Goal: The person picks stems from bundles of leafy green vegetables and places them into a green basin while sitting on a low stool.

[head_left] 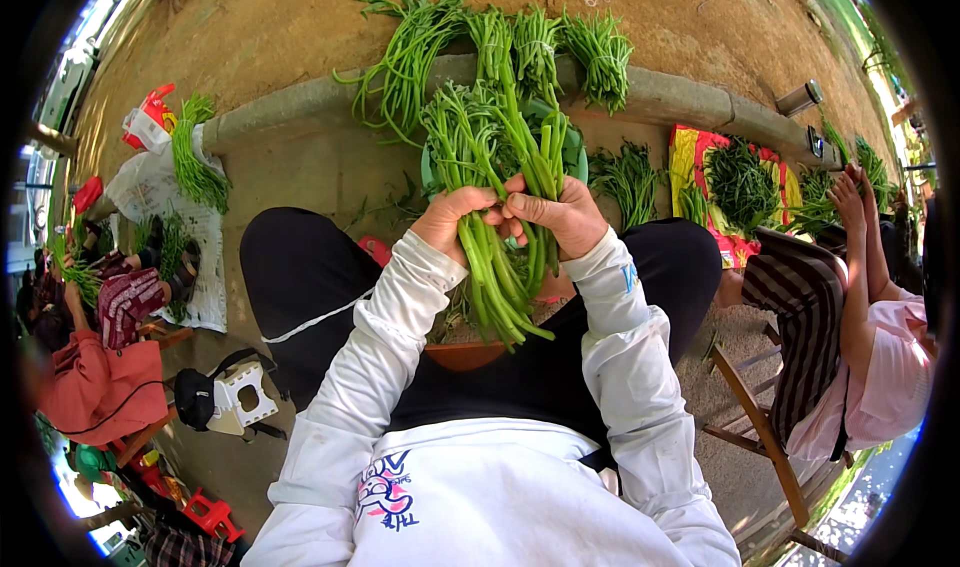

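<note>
Between my knees, my left hand is wrapped round a thick bunch of long green vegetable stems; their leafy ends lean away from me and the cut ends hang toward my lap. My right hand grips more stems of the same greens, its thumb meeting the left hand's fingers at the middle of the bunch. Some fingertips are hidden behind the stems. Just beyond stands a green basin, partly covered by the greens. A white string lies across my left thigh.
Several bundles of greens rest on the concrete curb ahead. Dark greens lie on a red-yellow sack at right. People sit at both sides; one person's hands hold greens. A white step stool stands at left.
</note>
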